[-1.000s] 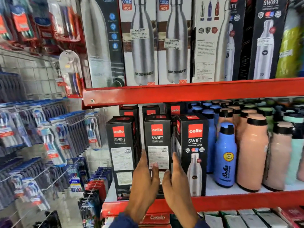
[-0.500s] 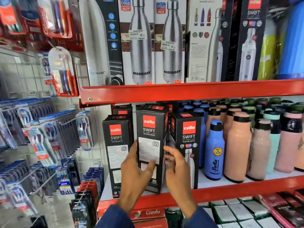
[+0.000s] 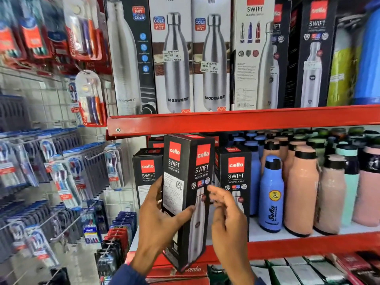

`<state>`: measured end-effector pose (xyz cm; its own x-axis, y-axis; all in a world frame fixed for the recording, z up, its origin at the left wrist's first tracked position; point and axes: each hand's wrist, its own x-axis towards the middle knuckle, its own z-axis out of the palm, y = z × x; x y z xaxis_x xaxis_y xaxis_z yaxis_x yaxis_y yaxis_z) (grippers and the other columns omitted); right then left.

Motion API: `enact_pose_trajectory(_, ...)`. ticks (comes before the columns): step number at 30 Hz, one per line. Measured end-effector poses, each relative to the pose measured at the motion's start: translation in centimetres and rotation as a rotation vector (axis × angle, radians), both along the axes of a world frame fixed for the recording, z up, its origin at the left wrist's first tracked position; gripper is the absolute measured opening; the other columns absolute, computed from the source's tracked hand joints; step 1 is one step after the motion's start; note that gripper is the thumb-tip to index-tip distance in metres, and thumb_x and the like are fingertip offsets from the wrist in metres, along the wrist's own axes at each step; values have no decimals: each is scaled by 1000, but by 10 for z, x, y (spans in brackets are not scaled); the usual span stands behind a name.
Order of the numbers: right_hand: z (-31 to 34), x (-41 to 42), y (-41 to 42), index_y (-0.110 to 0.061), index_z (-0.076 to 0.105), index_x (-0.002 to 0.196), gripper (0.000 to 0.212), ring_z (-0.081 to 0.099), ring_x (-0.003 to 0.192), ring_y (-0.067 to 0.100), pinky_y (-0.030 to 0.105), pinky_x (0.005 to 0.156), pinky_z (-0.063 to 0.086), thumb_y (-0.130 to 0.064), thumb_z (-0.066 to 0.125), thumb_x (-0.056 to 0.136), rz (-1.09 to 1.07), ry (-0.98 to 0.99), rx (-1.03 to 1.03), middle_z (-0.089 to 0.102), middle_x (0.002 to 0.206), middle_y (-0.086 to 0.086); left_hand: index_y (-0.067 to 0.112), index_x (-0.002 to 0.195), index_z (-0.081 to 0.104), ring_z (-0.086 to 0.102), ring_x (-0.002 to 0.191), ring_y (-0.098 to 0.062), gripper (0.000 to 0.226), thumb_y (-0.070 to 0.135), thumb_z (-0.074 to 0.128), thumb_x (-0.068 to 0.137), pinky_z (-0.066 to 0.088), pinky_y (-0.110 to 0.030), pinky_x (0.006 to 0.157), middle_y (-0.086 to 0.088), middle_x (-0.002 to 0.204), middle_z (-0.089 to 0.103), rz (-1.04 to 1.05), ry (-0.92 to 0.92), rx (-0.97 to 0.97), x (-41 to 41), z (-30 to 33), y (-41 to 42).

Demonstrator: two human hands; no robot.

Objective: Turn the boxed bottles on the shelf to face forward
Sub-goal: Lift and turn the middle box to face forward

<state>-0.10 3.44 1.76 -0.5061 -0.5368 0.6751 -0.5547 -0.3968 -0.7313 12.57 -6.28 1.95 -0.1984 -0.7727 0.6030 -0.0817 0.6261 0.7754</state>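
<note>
My left grip (image 3: 162,221) is clamped on the middle box (image 3: 186,200): thumb across the printed text face near the front corner, the other fingers wrapped round its left side out of my sight. My right hand (image 3: 228,221) is loose, fingers spread and curled just beside the box's picture face; I cannot tell whether any fingertip actually touches the card, so I count it as released.

The box sits off the shelf (image 3: 287,246), out in front of the red lip with its bottom edge hanging below that lip. It is tilted slightly and turned corner-on to me, so I see both the text panel and the bottle-picture panel at once. I judge that as mid-turn: the picture face is not yet square to the front.

To its right, the right box (image 3: 234,182) stands on the shelf showing its bottle picture, so that one looks done. To its left, the left box (image 3: 147,175) shows logo and what seems a text label rather than a picture, so it probably needs turning too. More boxes stand behind; I cannot read their faces.

So: one faced, one in hand, at least one left.
</note>
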Motion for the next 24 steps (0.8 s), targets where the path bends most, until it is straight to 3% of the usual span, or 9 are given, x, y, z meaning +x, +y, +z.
enact_pose_trajectory(3,6,-10,3,-34,47,133,44,51,116,-11,10,96,43,-12,50,95,81,-73,43,56,118,-32,31,138,51,67,117,-9,95,29,93,53,54,-33,97,13,126,70,-130,48,53,4,0,0)
enact_pose_trajectory(7,14,-16,8,-45,50,112,34,53,95,-28,-5,77,39,-17,57,93,220,-67,125,62,87,-48,21,147,45,60,129,-12,95,-5,88,66,52,-24,101,7,137,66,-299,58,94,5,3,-2)
enact_pose_trajectory(10,11,-22,5,-33,55,123,35,52,102,-24,-6,78,38,-21,61,91,185,-57,93,62,103,-35,22,154,34,52,137,-11,91,-2,79,79,44,-38,114,8,148,56,-355,-2,87,6,3,-4)
enact_pose_trajectory(13,11,-27,-1,-37,51,124,40,52,106,-15,-5,78,39,-22,64,89,160,-61,78,58,111,-27,24,156,31,54,136,-10,84,4,74,87,44,-44,115,9,149,56,-314,-67,50,4,1,-7)
enact_pose_trajectory(17,10,-29,-11,-40,52,119,42,59,108,-9,1,82,45,-12,63,90,138,-37,43,65,114,-19,30,151,40,64,123,-7,74,5,72,89,51,-35,107,9,141,63,-181,-73,-10,-5,-4,-11)
enact_pose_trajectory(20,-1,-33,-20,-27,53,126,42,62,106,-6,3,83,47,-9,61,90,108,-43,54,68,116,-12,29,151,42,62,125,-7,74,6,74,88,49,-31,107,6,143,60,-133,-84,-15,-13,-12,-14)
enact_pose_trajectory(24,-18,-36,-32,-27,50,128,42,60,105,-10,2,85,45,-13,61,90,76,-60,104,64,117,-11,29,151,42,59,128,-11,75,4,73,88,45,-19,107,7,141,60,-77,-108,10,-22,-25,-20)
